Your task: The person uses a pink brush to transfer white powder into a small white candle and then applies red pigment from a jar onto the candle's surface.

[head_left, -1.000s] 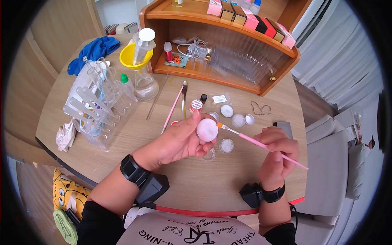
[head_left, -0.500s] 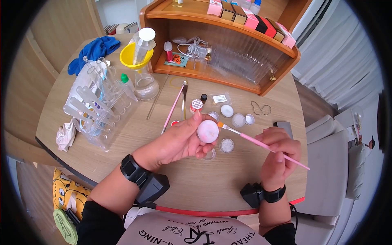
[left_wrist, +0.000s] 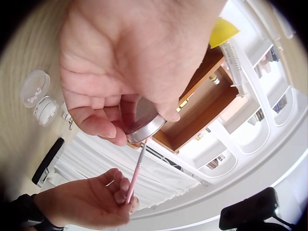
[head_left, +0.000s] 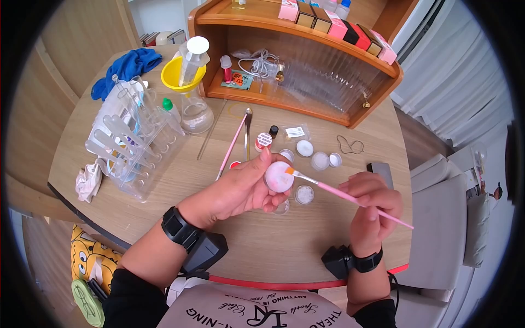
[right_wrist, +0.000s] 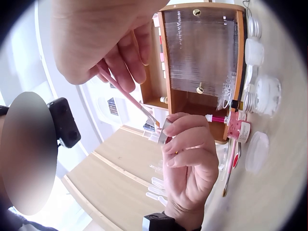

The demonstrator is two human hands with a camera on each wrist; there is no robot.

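My left hand (head_left: 249, 183) holds a small, shallow round tin (head_left: 275, 182) between thumb and fingers, its white, pink-stained face tilted up. In the left wrist view the tin (left_wrist: 145, 129) shows a silvery metal side. Pinched in my right hand (head_left: 374, 205) is a slim paintbrush (head_left: 340, 194) with a pink handle and flat orange bristles. Its bristle end overlaps the right part of the tin's face in the head view. Beneath the hands stand a small clear jar of white bits (head_left: 304, 194) and a clear lid (head_left: 282, 207), partly hidden by the left fingers.
Small white pots (head_left: 320, 160), a red-labelled jar (head_left: 263, 141) and a second pink brush (head_left: 232, 146) lie behind the hands. A test-tube rack (head_left: 139, 164) and a flask with a yellow funnel (head_left: 174, 76) stand left. The wooden cabinet (head_left: 273, 104) spans the back.
The brush tip, which was at the tin's right edge and then just off it, has moved left over the tin's face. The left hand has hardly moved.
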